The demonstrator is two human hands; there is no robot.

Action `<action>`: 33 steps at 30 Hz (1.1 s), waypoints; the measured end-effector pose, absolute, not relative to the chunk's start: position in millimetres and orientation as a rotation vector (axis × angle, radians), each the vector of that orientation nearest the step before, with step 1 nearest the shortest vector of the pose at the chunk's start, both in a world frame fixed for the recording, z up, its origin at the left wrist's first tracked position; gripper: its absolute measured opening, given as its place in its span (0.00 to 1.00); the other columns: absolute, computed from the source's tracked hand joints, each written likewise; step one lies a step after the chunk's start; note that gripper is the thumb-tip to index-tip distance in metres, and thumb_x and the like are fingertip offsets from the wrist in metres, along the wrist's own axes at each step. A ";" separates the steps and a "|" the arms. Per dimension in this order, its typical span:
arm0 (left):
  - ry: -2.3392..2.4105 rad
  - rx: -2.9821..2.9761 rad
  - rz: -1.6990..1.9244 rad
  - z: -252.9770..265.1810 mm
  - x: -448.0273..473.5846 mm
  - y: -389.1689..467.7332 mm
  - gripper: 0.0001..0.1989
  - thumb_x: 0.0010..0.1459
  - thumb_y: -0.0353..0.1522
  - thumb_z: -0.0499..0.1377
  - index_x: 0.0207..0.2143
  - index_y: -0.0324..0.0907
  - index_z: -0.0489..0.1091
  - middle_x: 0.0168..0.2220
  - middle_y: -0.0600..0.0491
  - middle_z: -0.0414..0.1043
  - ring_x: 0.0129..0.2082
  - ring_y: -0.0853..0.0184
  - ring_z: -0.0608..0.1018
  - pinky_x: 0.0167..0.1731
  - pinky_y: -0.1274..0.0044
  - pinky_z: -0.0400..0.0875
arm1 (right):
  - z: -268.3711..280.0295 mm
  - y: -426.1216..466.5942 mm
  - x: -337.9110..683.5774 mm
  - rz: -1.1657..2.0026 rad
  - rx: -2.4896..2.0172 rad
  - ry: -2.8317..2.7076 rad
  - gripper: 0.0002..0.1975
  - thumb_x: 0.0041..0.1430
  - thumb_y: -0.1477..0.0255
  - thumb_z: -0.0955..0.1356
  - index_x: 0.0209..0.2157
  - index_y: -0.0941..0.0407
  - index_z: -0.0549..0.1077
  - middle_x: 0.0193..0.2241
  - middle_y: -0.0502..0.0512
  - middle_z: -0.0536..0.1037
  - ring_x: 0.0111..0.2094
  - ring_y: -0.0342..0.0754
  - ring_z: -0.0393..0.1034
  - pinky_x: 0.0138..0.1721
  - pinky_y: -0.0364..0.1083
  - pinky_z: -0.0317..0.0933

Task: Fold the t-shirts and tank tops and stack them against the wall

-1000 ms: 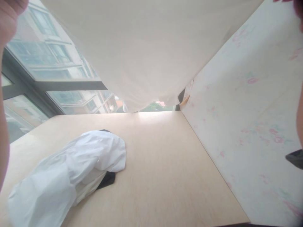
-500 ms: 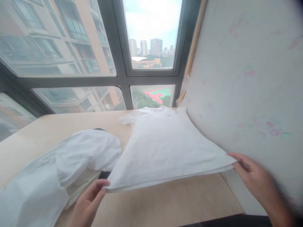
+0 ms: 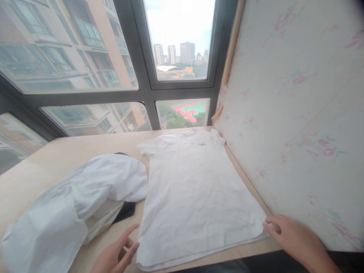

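A white short-sleeved T-shirt (image 3: 193, 189) lies spread flat, its collar towards the window and its hem towards me. A small dark mark shows on its chest. My left hand (image 3: 118, 252) is just left of the lower left corner, thumb and forefinger apart, with nothing between them. At the lower right corner, my right hand (image 3: 287, 231) has thumb and forefinger pinched together at the shirt's edge. To the left is a crumpled heap of white cloth (image 3: 68, 204), with a black piece (image 3: 125, 211) peeking out from under it.
The pale wooden surface (image 3: 51, 163) bears both garments. A dark-framed window (image 3: 146, 93) rises behind it, with buildings and a sports court outside. Along the right side runs a wall (image 3: 301, 113) with floral paper, close to the T-shirt.
The T-shirt's hem has come down from its lifted, stretched position and now lies flat, nearer to me. My left hand has let go of its corner; the right hand has moved down with its corner.
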State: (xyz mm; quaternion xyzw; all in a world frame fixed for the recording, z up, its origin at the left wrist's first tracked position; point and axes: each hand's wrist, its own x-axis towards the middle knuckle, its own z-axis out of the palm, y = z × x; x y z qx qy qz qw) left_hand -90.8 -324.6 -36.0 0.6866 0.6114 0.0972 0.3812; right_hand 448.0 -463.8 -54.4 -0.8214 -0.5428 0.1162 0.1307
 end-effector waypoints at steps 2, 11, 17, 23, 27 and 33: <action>1.717 1.939 0.329 -31.7 -85.2 -304.2 0.30 0.54 0.53 0.52 0.55 0.50 0.70 0.35 0.50 0.79 0.35 0.56 0.81 0.39 0.68 0.75 | -48.7 -452.2 437.1 0.301 -2.445 -1.592 0.18 0.60 0.55 0.63 0.34 0.49 0.80 0.31 0.56 0.81 0.28 0.53 0.76 0.27 0.49 0.67; 2.073 2.625 0.235 -58.6 -55.1 -202.9 0.26 0.65 0.38 0.45 0.61 0.41 0.65 0.68 0.39 0.54 0.69 0.50 0.55 0.57 0.55 0.62 | -62.7 -362.3 339.6 0.204 -1.924 -2.044 0.21 0.65 0.64 0.63 0.56 0.55 0.72 0.61 0.60 0.68 0.61 0.55 0.62 0.61 0.55 0.59; 2.106 2.507 0.220 -74.6 -74.1 -167.2 0.24 0.65 0.38 0.45 0.58 0.43 0.67 0.67 0.41 0.57 0.69 0.53 0.54 0.54 0.57 0.65 | -72.7 -335.5 282.0 0.275 -1.786 -2.199 0.26 0.64 0.63 0.65 0.63 0.53 0.65 0.68 0.59 0.56 0.68 0.59 0.49 0.65 0.60 0.52; 2.097 2.390 0.455 -68.1 -73.4 -133.6 0.23 0.60 0.33 0.50 0.56 0.36 0.67 0.64 0.35 0.58 0.67 0.46 0.55 0.59 0.53 0.58 | -82.9 -315.6 234.7 0.305 -1.654 -2.318 0.27 0.64 0.67 0.65 0.64 0.52 0.63 0.70 0.59 0.51 0.70 0.61 0.42 0.66 0.65 0.47; 1.975 2.372 0.562 -61.2 -53.7 -91.4 0.25 0.60 0.31 0.50 0.60 0.39 0.63 0.64 0.43 0.60 0.65 0.57 0.61 0.64 0.67 0.55 | -95.9 -308.5 218.8 0.295 -1.646 -2.354 0.28 0.64 0.66 0.65 0.65 0.53 0.62 0.70 0.60 0.51 0.70 0.63 0.42 0.65 0.66 0.47; 2.046 2.084 0.616 -63.2 -34.3 17.2 0.25 0.61 0.37 0.54 0.59 0.35 0.62 0.58 0.39 0.67 0.61 0.56 0.67 0.60 0.68 0.61 | -112.2 -309.0 217.6 0.186 -1.604 -2.374 0.32 0.63 0.65 0.66 0.67 0.52 0.59 0.70 0.60 0.49 0.69 0.64 0.45 0.65 0.66 0.47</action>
